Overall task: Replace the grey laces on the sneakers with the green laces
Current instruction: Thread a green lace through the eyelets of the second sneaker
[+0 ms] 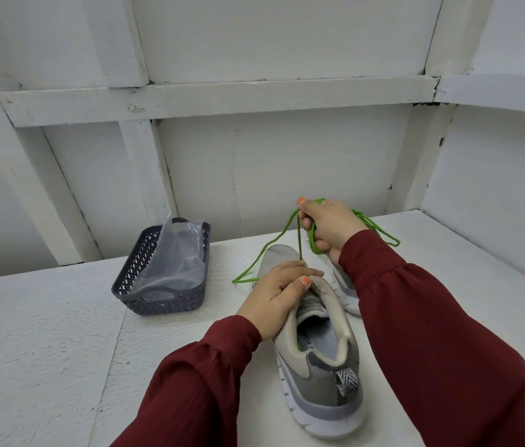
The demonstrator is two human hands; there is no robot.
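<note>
The near sneaker (322, 375) lies on the white counter (45, 333), heel toward 6 o'clock and toe toward 12, its white sole edge showing along its left side; the left hand (278, 291) holds it at the throat, fingers (299, 272) close together across the upper and thumb set on the tongue's edge, so the upper is pinched between them. The right hand (332, 227) is raised at 12 o'clock from that sneaker, above the counter, fingers curled tight round a bunch of green lace (312, 240); one strand drops from it to the left hand's fingertips, another trails to 11 o'clock and ends on the counter just left of the toe, and loops hang out past the wrist toward 2 o'clock. The second sneaker (346, 285) sits just beyond at 1 o'clock, mostly hidden by the dark red right sleeve (416, 317); whether the two sneakers touch cannot be told.

At 10 o'clock, apart from the sneakers, stands a grey lattice basket (164, 304) with a clear plastic bag (177, 253) in it; a strip of counter separates basket and toe. A wide stretch of counter runs from 7 to 9 o'clock out to the picture's left edge. The counter's far edge meets the white framed wall (287, 162) just behind the basket and the raised hand; a side wall closes it at 3 o'clock.
</note>
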